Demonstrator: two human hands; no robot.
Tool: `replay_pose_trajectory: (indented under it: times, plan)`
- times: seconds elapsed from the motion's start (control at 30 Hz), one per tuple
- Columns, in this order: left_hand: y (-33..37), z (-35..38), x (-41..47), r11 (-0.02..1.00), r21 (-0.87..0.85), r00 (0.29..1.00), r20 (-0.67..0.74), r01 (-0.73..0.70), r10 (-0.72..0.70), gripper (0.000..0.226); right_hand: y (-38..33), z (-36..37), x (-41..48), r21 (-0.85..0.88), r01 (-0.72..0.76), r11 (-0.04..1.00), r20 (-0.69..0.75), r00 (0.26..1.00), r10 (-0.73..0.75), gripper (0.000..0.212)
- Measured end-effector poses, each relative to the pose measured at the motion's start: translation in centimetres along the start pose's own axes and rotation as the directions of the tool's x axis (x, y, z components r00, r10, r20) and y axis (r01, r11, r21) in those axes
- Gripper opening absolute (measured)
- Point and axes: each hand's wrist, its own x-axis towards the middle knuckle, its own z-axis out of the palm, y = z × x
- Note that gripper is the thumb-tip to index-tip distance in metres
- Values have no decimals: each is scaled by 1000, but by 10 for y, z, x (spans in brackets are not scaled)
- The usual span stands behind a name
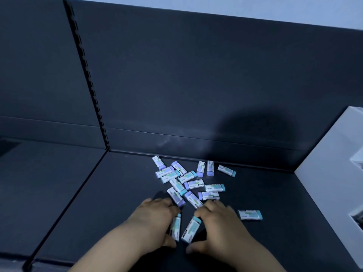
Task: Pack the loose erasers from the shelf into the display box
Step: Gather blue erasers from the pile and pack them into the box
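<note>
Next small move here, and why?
Probably close the left hand and right hand on the two teal-tipped erasers lying between them. They are the nearest ones, both hands already flank them, and the white display box waits at right.

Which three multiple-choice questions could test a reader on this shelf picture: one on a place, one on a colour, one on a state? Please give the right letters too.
1. Where does the white display box stand?
A) at the right edge of the shelf
B) at the left edge
C) against the back wall

2. What colour is the end of the lone eraser beside the right hand?
A) red
B) teal
C) yellow

3. How do the erasers lie?
A) in one neat stack
B) in one straight row
C) scattered loosely

Right letters:
1 A, as the box shows only at the right border of the picture.
2 B, as its right tip is teal.
3 C, as they point in many directions and some overlap.
</note>
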Motion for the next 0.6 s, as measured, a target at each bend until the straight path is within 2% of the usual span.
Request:
replay_pose_trajectory:
  times: [0.2, 0.33, 0.43, 0.53, 0.6]
  plan:
    - [7, 4, 2, 998, 64, 1000, 20, 13, -14, 67, -6, 9, 1, -29, 38, 999, -68, 997, -40, 60]
    - [13, 11, 0, 999, 36, 1000, -19, 8, -7, 64, -7, 14, 3, -26, 59, 998, -105, 993, -61, 62]
    - [17, 11, 0, 1000, 23, 1000, -30, 8, -8, 64, -5, 13, 4, -4, 70, 998, -72, 995, -70, 63]
    - [16, 11, -4, 1000, 14, 994, -110, 18, -17, 60, -6, 12, 5, -8, 84, 996, -72, 994, -84, 60]
    - [9, 15, -8, 1000, 13, 977, -211, -16, 18, 62, -8, 10, 5, -6, 94, 996, -88, 992, -94, 62]
